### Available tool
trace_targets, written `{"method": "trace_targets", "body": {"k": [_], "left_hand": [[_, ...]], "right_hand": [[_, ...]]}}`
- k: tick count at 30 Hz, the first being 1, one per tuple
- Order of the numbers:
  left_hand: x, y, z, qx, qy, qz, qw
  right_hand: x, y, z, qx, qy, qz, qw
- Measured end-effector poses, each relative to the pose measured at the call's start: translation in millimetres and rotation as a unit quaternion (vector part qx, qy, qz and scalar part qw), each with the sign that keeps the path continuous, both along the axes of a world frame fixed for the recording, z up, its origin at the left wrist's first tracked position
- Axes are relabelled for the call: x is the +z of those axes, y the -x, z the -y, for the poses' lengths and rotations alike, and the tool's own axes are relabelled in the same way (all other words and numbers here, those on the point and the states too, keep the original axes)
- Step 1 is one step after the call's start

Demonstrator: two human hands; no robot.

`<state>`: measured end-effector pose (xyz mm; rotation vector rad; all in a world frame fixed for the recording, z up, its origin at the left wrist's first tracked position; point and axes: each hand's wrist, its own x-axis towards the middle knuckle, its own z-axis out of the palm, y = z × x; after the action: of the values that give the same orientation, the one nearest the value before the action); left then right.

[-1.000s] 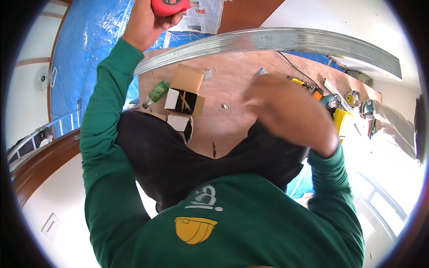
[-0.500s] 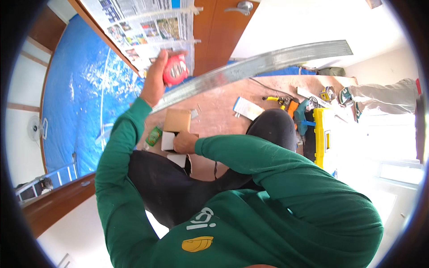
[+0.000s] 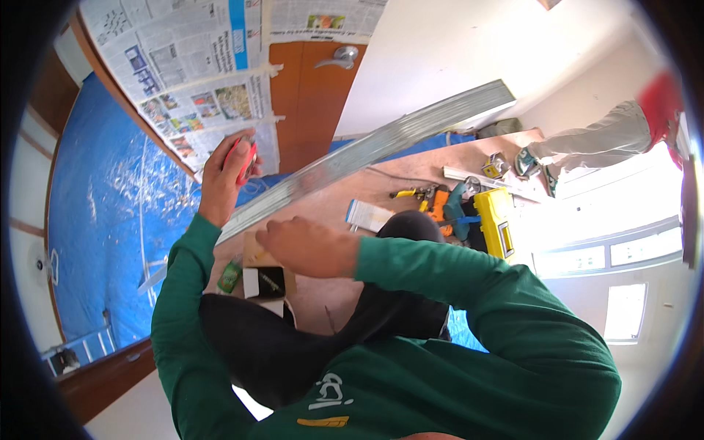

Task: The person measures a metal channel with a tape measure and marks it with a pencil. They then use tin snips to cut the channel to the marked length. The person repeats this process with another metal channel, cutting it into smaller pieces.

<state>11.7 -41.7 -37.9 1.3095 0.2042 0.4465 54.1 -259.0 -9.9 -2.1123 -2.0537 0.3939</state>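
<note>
My left hand [image 3: 220,180] is raised at the upper left, its fingers wrapped round a red tape measure [image 3: 245,164]. My right hand [image 3: 312,248] hovers above a small open white box [image 3: 252,281] with a dark inside. Its fingers are bunched together and slightly blurred; what they hold, if anything, cannot be made out. Long ribbed metal channels [image 3: 389,139] run slantwise beyond both hands, from near my left wrist to the upper right. Beside the white box lies a green container [image 3: 229,277], and a brown cardboard piece [image 3: 257,251] shows partly behind my right hand.
A newspaper-covered door [image 3: 308,95] stands ahead. Blue sheeting [image 3: 103,213] covers the floor at left, with a ladder [image 3: 92,346] on it. Power tools [image 3: 440,205] and a yellow toolbox [image 3: 497,220] sit at right. Another person's legs [image 3: 594,139] are farther right.
My right hand has come up out of the white box and now hovers over it. The tape measure has turned in my left hand. The whole view has shifted, and the other person appears closer in.
</note>
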Motion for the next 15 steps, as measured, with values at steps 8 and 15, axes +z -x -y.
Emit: {"method": "trace_targets", "body": {"k": [8, 15], "left_hand": [[26.7, -6.5, 42.2, -0.077, -0.105, 0.020, 0.991], [36.1, -12.0, 77.1, -0.051, -0.166, 0.075, 0.982]], "right_hand": [[74.9, -77.5, 45.0, -0.310, -0.229, -0.380, 0.841], [82.2, -67.6, 38.4, -0.330, -0.261, -0.334, 0.844]]}}
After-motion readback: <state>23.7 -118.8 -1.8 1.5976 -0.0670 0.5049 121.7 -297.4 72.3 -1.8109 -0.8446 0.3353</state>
